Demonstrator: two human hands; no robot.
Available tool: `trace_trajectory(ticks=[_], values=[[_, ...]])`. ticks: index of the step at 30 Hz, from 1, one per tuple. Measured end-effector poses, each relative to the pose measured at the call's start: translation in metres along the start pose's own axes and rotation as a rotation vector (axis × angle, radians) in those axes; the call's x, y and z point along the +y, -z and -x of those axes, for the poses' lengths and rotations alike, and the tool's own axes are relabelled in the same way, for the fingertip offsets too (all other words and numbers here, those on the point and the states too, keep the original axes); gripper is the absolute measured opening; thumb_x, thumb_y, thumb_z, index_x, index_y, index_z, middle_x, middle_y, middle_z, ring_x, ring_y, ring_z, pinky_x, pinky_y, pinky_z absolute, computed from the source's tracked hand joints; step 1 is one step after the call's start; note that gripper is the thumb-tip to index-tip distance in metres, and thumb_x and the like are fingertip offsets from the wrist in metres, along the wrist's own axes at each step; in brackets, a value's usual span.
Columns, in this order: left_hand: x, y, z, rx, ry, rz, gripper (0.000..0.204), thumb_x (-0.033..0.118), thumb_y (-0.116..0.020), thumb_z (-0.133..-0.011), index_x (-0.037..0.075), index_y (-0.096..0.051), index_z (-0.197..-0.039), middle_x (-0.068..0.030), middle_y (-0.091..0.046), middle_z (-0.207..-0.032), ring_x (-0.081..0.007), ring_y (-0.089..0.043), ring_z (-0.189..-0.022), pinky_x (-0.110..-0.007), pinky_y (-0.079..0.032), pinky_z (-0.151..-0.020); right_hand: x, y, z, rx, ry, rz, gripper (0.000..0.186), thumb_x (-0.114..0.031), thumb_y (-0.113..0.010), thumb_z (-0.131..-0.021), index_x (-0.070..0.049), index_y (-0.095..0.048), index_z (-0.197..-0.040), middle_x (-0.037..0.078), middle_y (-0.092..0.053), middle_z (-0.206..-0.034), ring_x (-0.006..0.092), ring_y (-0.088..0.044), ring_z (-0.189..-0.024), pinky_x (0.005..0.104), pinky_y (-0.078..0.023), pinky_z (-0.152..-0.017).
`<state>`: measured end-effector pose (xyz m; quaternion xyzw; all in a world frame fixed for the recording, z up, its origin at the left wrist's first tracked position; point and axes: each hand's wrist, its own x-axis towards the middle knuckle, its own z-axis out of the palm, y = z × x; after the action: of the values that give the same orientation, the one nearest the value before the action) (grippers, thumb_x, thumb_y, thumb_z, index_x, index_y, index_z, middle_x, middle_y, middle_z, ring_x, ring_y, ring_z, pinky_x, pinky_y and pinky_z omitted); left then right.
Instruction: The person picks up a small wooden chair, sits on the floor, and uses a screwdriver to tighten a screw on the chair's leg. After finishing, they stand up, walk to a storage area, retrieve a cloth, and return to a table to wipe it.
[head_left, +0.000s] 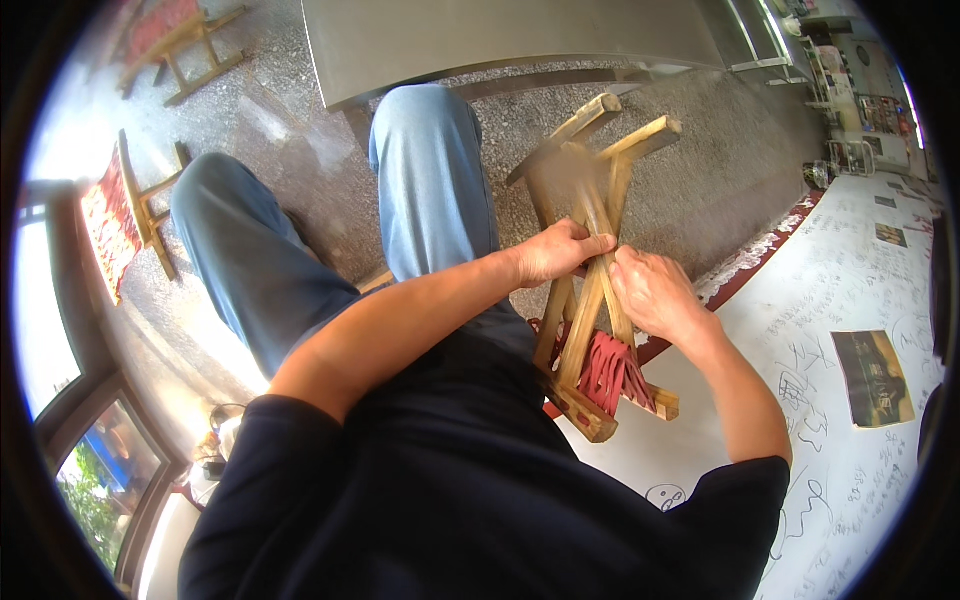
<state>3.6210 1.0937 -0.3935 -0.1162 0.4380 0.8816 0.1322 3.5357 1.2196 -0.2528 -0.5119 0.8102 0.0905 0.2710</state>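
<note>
A wooden folding stool (592, 335) with crossed legs is held up beside my right knee, its leg ends pointing away from me. Its red strap seat (612, 370) hangs slack at the near end. My left hand (560, 250) is closed around a leg by the crossing, thumb pressed on the wood. Against the other side of that crossing my right hand (655, 290) is closed, with curled fingertips pinching at the joint. Whether anything small lies between those fingertips is hidden.
A grey table (510, 35) stands ahead of my knees. Another red-seated folding stool (125, 215) is to the left, and one more (180, 50) stands farther off. On my right runs a white wall (760, 330) with handwriting and a poster (873, 378).
</note>
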Motion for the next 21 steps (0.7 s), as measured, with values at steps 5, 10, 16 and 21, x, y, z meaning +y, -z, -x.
trace_trajectory(ticks=[5, 10, 16, 21], values=[[0.008, -0.002, 0.005, 0.016, 0.023, -0.057, 0.057, 0.041, -0.062, -0.1, -0.015, -0.066, -0.111, -0.0192, -0.071, -0.105, -0.0227, -0.069, -0.098, -0.035, -0.058, -0.088, -0.012, -0.011, 0.003, 0.095, -0.149, -0.046, 0.029, -0.02, -0.048, -0.101, 0.005, -0.06, -0.09, 0.029, -0.067, -0.076, 0.0473, -0.068, -0.073, 0.0555, -0.054, -0.068], [0.002, -0.001, 0.002, 0.034, 0.011, -0.004, 0.058, 0.044, -0.059, -0.101, -0.012, -0.066, -0.113, -0.0163, -0.07, -0.106, -0.021, -0.066, -0.098, -0.036, -0.055, -0.089, 0.009, -0.007, 0.008, 0.097, -0.119, -0.317, 0.028, -0.026, -0.051, -0.103, 0.0, -0.059, -0.094, 0.026, -0.067, -0.081, 0.0461, -0.067, -0.077, 0.054, -0.052, -0.069], [-0.017, -0.001, -0.011, 0.081, -0.005, 0.07, 0.063, 0.048, -0.063, -0.096, -0.013, -0.065, -0.113, -0.0163, -0.069, -0.099, -0.0211, -0.062, -0.086, -0.034, -0.052, -0.079, 0.037, -0.014, 0.015, 0.131, -0.213, -0.713, 0.022, -0.02, -0.062, -0.101, -0.001, -0.058, -0.091, 0.003, -0.055, -0.07, 0.0121, -0.052, -0.066, 0.0314, -0.045, -0.062], [-0.003, -0.004, 0.002, 0.051, -0.029, -0.089, 0.053, 0.039, -0.072, -0.091, -0.011, -0.068, -0.107, -0.0123, -0.07, -0.091, -0.0178, -0.062, -0.08, -0.033, -0.052, -0.074, 0.032, -0.036, 0.017, 0.22, -0.193, -0.705, 0.027, -0.025, -0.067, -0.098, 0.001, -0.064, -0.097, 0.008, -0.065, -0.08, 0.0157, -0.059, -0.073, 0.0335, -0.05, -0.069]])
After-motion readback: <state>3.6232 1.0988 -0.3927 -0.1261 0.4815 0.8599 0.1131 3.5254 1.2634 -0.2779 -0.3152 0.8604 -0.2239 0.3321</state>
